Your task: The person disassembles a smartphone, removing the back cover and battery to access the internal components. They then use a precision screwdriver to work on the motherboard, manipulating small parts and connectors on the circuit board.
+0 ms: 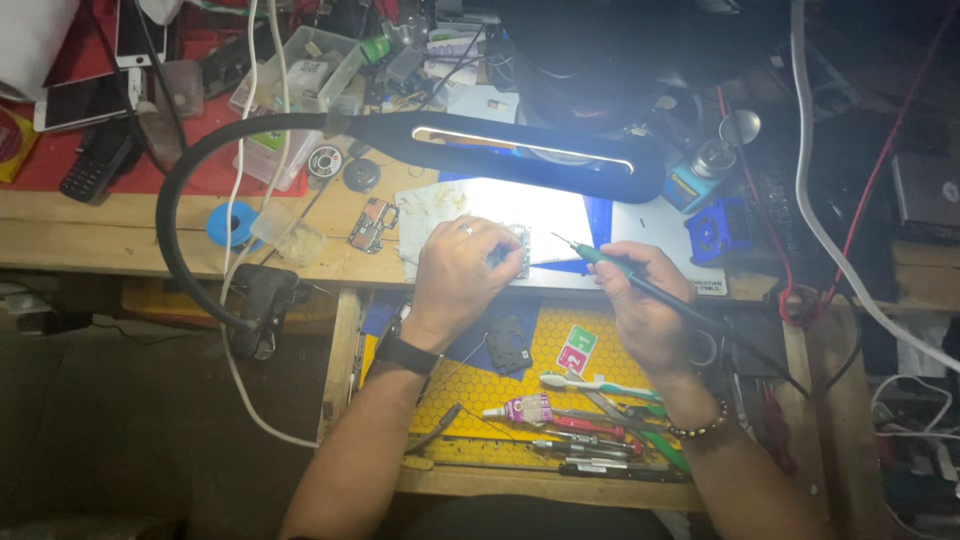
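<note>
while left hand (462,270) pins small circuit board (520,252) on the lit white mat (545,210), soldering iron (640,282) in right hand (640,315) aimed at it from the right.
board just beyond left fingertips, mostly hidden under them, so exact grip unclear; left closed down on it, right wrapped around iron handle. iron long axis runs lower-right to upper-left, tip (556,237) just right of board, apart from it, not touching. left hand nearer the board; hands themselves apart. wooden desk (100,235) crowded: black gooseneck lamp (520,150) arching over the work, second bare board (373,224) to the left, blue fan unit (718,230) to the right. open drawer (540,485) below with yellow mat, toothbrush, tweezers, glue tube. dim room, cables around.
</note>
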